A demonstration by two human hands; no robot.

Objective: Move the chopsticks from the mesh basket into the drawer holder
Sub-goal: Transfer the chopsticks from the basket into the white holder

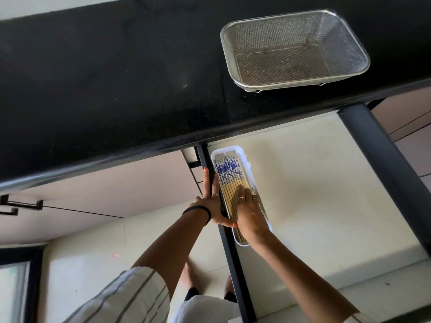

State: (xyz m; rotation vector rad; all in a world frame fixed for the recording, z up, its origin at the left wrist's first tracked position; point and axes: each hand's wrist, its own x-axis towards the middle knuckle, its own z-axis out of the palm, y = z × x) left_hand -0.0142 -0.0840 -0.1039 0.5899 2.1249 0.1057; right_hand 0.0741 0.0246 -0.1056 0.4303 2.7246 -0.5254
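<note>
Chopsticks (229, 183) lie bundled in the white holder (250, 180) at the drawer's (326, 183) left edge; the mesh basket (295, 48) at 1 o'clock on the counter looks empty. The right hand (248, 212) rests flat on them, fingers spread, probably levelling. The left hand (213, 206), open at 9 o'clock of the bundle, braces holder and drawer side.

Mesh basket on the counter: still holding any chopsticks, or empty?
Empty. The mesh basket shows only bare mesh at its bottom; the chopsticks lie in the white holder in the open drawer.
</note>
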